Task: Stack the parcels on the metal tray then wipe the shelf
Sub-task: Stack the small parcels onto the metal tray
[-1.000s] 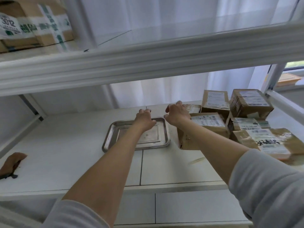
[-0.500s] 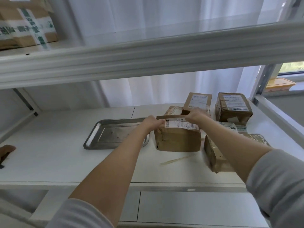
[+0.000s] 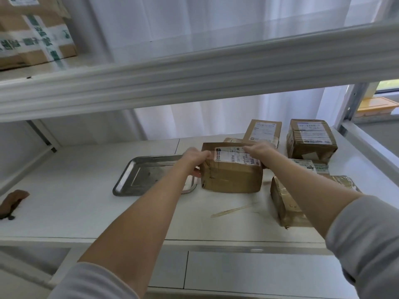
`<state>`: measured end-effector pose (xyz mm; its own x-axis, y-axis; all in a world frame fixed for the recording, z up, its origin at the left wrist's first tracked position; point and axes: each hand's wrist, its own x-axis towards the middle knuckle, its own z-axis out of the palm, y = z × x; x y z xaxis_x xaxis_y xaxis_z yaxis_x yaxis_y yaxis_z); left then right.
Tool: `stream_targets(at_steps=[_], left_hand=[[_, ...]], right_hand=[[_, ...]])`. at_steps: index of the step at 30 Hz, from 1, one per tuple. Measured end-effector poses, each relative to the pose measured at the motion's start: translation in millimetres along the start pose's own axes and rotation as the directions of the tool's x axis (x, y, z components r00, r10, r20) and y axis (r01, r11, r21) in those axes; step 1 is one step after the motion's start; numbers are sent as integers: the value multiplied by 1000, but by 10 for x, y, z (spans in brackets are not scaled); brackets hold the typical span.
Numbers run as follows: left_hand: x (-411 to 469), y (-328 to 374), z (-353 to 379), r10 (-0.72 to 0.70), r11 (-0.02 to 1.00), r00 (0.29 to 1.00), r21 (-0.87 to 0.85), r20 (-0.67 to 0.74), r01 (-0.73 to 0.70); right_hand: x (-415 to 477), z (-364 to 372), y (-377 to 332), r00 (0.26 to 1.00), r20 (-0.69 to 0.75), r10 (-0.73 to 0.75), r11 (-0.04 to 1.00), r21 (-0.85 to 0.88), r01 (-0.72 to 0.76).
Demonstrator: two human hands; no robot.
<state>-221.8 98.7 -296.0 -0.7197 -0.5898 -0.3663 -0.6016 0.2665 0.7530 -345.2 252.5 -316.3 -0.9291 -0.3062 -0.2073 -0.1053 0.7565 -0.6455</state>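
Change: brown cardboard parcel with a white label [image 3: 231,178] sits slightly higher between the hands than half a second ago; rectangular metal tray [image 3: 138,184] unmoved.
Far left: crumpled brown cloth [image 3: 13,200] on the white shelf [image 3: 64,190].
Left hand [image 3: 194,157]: fingers curled over the parcel's upper left edge.
Parcel position: just right of the tray, not on it.
Right hand [image 3: 259,148]: gripping the upper right edge.
Right: other brown taped parcels [image 3: 311,139] grouped together.

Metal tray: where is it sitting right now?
In the head view, the metal tray lies flat on the white shelf, left of centre, right beside the parcel that the left hand and right hand hold.
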Motion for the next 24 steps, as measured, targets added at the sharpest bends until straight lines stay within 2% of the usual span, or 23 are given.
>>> stream_targets(at_steps=[7, 13, 18, 24], left_hand=[[-38, 57, -432, -22, 991, 987, -136, -160, 0], [-85, -69, -775, -73, 963, 967, -270, -243, 4], [-56, -236, -1020, -121, 919, 956, -393, -269, 6], [16, -412, -1142, -112, 858, 967, -513, -229, -22]], right_hand=[[-121, 50, -389, 996, -87, -28, 994, 107, 37], [-199, 262, -714, 991, -131, 34, 941, 338, 13], [-183, 449, -914, 995, -73, 62, 851, 525, -14], [-113, 612, -976, 997, 49, 64, 777, 624, -80]])
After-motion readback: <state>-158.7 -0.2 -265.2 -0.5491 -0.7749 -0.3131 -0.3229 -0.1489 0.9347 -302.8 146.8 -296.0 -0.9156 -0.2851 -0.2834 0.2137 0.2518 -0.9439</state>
